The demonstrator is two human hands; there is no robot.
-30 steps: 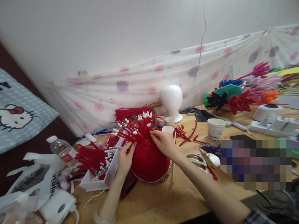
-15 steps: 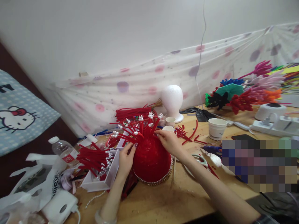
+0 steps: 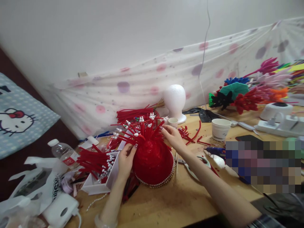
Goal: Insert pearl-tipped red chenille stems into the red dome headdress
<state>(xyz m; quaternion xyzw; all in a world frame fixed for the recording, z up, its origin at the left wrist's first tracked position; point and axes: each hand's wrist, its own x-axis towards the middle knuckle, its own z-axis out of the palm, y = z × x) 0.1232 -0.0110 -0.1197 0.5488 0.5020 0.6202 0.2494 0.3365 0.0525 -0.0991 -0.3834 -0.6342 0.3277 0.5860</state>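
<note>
Domed hat (image 3: pixel 152 163) at the centre of a crowded table (image 3: pixel 171 205).
Left of the hat, a tray (image 3: pixel 104 180) of pearl-tipped stems (image 3: pixel 95 161); behind it, a foam head (image 3: pixel 175 100); to its right, scissors (image 3: pixel 198 164) and a paper cup (image 3: pixel 220 129).

Plain white wall (image 3: pixel 106 31) across back, evenly lit, soft light. Thin cord (image 3: pixel 206 34) hanging down wall. Sheer white cloth (image 3: pixel 142 85) with pink and purple dots draped along wall base behind table, wrinkled, rising toward right. Wooden table (image 3: pixel 171 205), light brown top, running right along wall. Dark maroon surface (image 3: pixel 35 139) at left beyond table edge. Light blue dotted fabric (image 3: pixel 21 117) with cartoon cat print lying on it at far left.
</note>
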